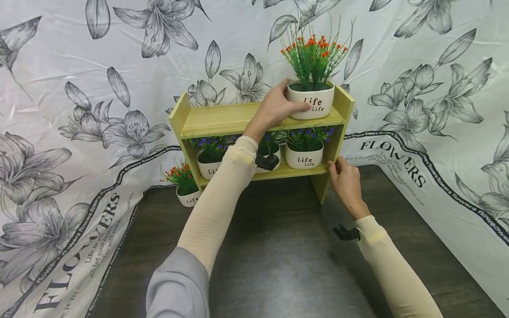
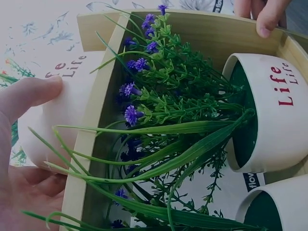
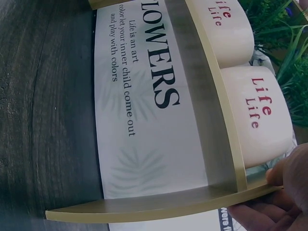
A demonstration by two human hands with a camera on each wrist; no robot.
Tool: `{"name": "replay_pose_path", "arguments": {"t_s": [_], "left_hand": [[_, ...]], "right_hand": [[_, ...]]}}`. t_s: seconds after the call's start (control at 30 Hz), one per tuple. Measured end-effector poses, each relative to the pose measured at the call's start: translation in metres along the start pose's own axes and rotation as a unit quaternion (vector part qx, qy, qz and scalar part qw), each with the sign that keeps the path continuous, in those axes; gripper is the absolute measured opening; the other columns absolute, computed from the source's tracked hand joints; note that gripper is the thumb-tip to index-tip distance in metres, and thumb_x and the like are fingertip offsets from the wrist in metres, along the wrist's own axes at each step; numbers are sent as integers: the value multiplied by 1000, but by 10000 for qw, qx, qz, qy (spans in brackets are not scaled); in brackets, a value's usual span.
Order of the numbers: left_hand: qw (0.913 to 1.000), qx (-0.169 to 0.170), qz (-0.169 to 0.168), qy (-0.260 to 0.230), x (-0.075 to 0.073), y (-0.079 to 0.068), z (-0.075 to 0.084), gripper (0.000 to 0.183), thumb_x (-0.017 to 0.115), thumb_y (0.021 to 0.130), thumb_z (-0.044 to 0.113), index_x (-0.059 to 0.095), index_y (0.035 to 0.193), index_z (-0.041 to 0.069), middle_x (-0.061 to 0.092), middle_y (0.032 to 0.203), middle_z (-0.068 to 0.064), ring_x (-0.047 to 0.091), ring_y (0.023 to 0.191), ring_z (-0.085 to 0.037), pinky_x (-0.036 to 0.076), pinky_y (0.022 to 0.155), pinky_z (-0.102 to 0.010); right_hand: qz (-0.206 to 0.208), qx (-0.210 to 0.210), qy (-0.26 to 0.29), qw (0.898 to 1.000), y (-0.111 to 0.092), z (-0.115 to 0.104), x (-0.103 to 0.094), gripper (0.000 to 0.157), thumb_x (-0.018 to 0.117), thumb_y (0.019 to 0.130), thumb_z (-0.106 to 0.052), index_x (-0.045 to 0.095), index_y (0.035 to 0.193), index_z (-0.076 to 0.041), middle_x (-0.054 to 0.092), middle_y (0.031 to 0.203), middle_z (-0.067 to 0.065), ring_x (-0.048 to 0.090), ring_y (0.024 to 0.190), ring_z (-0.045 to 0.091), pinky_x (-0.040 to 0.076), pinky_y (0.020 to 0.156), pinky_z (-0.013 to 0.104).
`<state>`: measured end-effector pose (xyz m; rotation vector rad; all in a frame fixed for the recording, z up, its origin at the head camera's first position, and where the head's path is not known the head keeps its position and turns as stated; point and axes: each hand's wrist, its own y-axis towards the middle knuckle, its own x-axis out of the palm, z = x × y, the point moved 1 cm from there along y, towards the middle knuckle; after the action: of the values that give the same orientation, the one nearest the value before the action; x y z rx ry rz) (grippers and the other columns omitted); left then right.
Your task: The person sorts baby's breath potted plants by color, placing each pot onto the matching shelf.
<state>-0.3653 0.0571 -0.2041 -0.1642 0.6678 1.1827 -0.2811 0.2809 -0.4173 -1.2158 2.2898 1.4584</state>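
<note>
On the right end of the wooden shelf's (image 1: 222,117) top board stands a white flower pot (image 1: 310,99) with orange flowers and "Life" lettering. My left hand (image 1: 276,106) grips this pot from its left side, the thumb across its front. In the left wrist view the thumb lies on the pot's lettering (image 2: 74,65). My right hand (image 1: 345,181) pinches the front edge of the shelf's right side panel (image 3: 192,209), level with the lower board. Below, a pot with purple flowers (image 1: 304,154) stands at the right end of the lower board.
Two more purple-flowered pots share the lower board, the left one (image 1: 208,165) partly behind my left sleeve. Another orange-flowered pot (image 1: 187,194) stands on the dark table (image 1: 270,247) left of the shelf. A flower-printed cloth (image 1: 151,88) hangs behind.
</note>
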Motion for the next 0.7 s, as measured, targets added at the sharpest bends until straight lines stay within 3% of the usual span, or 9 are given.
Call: {"name": "replay_pose_path", "arguments": {"t_s": [0.43, 0.57, 0.7], "left_hand": [[9994, 131, -267, -179, -1, 2, 0, 114, 83, 92, 40, 9, 174, 14, 51, 162, -10, 58, 140, -21, 49, 115, -28], [9991, 147, -340, -223, -2, -1, 0, 116, 83, 92, 43, 5, 174, 13, 43, 168, -11, 55, 145, -21, 48, 118, -28], [9991, 151, -341, -201, -5, -5, 1, 112, 78, 95, 50, 7, 174, 15, 28, 177, -6, 43, 156, -19, 43, 123, -30]], "right_hand": [[0, 1, 11, 10000, 1, -2, 0, 23, 63, 107, -8, 61, 86, 2, 63, 63, 18, 53, 50, 29, 38, 51, 37], [-9, 23, 20, 10000, 1, -1, 0, 22, 63, 107, -9, 62, 88, 3, 66, 67, 20, 58, 52, 31, 42, 51, 39], [20, 36, 32, 10000, 0, -1, 0, 21, 63, 107, -9, 64, 91, 4, 69, 70, 21, 62, 55, 34, 45, 52, 43]]}}
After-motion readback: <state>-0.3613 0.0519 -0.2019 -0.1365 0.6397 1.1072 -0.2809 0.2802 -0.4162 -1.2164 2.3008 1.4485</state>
